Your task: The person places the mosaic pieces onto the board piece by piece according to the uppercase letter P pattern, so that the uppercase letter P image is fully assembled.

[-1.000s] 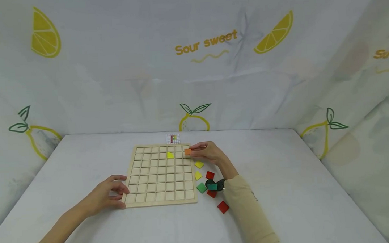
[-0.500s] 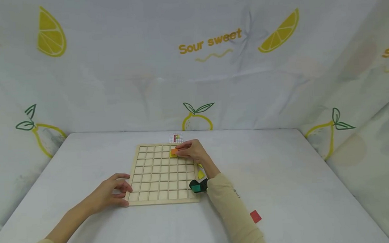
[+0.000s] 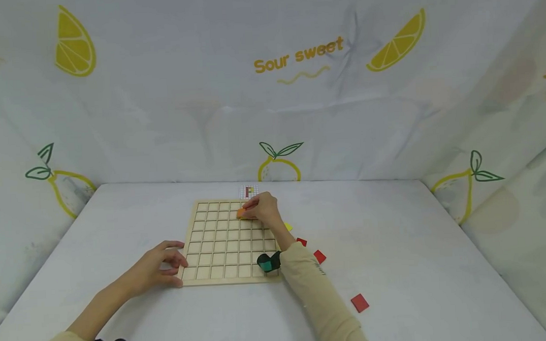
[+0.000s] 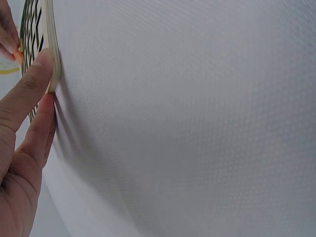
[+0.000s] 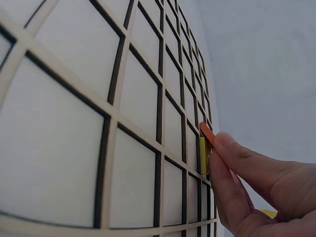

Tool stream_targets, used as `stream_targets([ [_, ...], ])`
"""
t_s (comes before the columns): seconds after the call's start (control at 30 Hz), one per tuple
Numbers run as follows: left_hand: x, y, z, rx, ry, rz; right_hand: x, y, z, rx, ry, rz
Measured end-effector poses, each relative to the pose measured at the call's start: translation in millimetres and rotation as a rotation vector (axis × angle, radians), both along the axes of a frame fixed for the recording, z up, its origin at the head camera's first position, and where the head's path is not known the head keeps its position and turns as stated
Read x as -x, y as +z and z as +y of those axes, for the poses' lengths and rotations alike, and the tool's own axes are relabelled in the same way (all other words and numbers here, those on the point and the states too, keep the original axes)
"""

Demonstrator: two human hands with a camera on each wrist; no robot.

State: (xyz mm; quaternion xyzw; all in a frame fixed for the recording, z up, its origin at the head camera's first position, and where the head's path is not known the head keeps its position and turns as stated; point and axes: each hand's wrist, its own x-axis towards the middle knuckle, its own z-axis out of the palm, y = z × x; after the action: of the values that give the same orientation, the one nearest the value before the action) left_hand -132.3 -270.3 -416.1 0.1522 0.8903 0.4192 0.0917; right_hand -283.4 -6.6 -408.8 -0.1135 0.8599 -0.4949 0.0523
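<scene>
My right hand (image 3: 264, 209) pinches an orange tile (image 3: 240, 213) between thumb and fingers over the far part of a wooden grid board (image 3: 223, 282). In the right wrist view, the tilted orange tile (image 5: 207, 133) is close to a yellow tile (image 5: 203, 155) at the board; whether they touch I cannot tell. At the near left corner, my left hand (image 3: 151, 267) rests against the board's edge. In the left wrist view, its thumb and fingers touch the rim (image 4: 53, 39) at that corner.
Behind the board lies a small printed card (image 3: 246, 191) with a coloured grid pattern. To the right are a partly hidden yellow tile (image 3: 288, 226) and red tiles (image 3: 320, 257), one (image 3: 360, 303) farther out. My right sleeve (image 3: 321, 295) hides part of that area.
My right hand has carried the orange tile leftward from the board's right edge to the yellow tile. Red tiles beside the forearm have shifted right. My left hand has stayed at the corner.
</scene>
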Motion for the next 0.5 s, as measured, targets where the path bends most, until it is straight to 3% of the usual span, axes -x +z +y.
stream_targets([
  [0.33, 0.8, -0.6, 0.5, 0.000, 0.003, -0.007, -2.1, 4.4, -8.1, -0.086, -0.041, -0.039],
  [0.5, -0.1, 0.5, 1.2, 0.005, 0.008, -0.007, -1.7, 5.8, -8.2, -0.101, -0.024, -0.003],
])
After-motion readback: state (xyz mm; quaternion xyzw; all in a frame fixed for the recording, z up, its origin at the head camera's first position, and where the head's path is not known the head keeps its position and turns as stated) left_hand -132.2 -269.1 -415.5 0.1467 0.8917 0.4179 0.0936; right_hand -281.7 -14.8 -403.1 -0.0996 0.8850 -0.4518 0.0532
